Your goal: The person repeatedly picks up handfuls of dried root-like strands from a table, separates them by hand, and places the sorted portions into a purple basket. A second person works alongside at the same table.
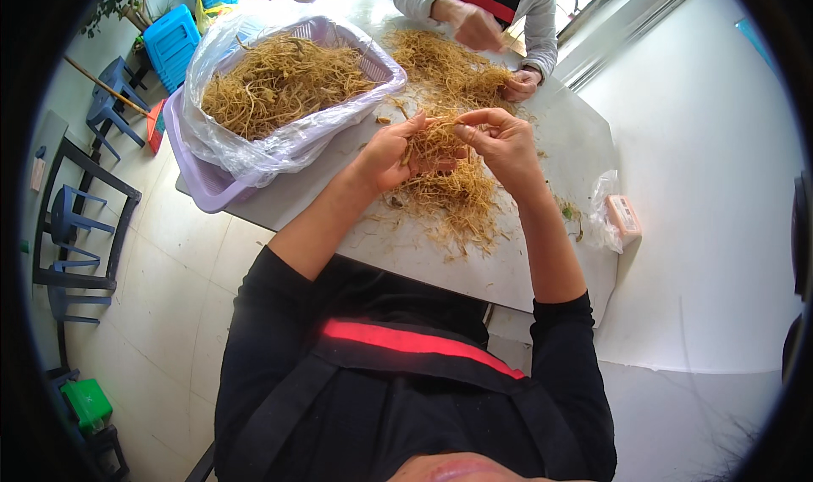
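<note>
My left hand (389,158) holds a tangled clump of thin yellow-brown dried roots (435,142), palm turned up under it. At the clump's right side, my right hand (498,142) pinches a few strands between thumb and fingertips. Below both hands, a loose pile of the same roots (460,202) lies on the grey table (394,247), with broken bits scattered around it. To the left stands a lilac plastic basket (209,186) lined with a clear plastic bag (273,155) and heaped with roots (286,82).
Across the table, a person's hands (522,85) are at another root pile (438,56). A pink packet (622,218) and crumpled plastic (604,209) lie at the right edge, beside a white wall. Blue stools (111,104) and a broom (155,126) are on the left.
</note>
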Available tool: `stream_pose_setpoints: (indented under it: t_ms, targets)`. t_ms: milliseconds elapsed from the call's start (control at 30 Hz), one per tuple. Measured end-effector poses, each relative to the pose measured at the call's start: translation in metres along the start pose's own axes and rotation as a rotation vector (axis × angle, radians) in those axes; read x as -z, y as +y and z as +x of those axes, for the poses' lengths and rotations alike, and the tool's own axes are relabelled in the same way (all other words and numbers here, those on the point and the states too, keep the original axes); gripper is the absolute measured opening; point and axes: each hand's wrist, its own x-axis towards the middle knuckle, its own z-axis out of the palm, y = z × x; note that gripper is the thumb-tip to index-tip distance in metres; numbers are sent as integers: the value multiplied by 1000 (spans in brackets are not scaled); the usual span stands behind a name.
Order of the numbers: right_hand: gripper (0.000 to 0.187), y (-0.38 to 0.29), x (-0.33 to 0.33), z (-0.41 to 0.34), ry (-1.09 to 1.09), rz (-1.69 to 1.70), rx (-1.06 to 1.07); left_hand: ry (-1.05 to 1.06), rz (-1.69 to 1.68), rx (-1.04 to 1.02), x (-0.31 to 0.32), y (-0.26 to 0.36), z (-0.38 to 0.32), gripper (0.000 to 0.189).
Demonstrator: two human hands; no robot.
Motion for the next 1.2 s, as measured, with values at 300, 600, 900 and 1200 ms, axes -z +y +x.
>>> stream_pose_setpoints:
  t_ms: [300,600,900,1200]
  targets:
    - [18,-8,23,-3,102,399,-134,-23,-125,20,4,-1,3,56]
    - [19,-7,25,-7,158,330,-66,52,-113,6,0,1,-1,56]
    - [20,1,6,0,166,101,18,-19,-157,23,6,-1,4,59]
    - [16,-3,-2,-19,215,-252,86,-19,-167,17,8,0,4,57]
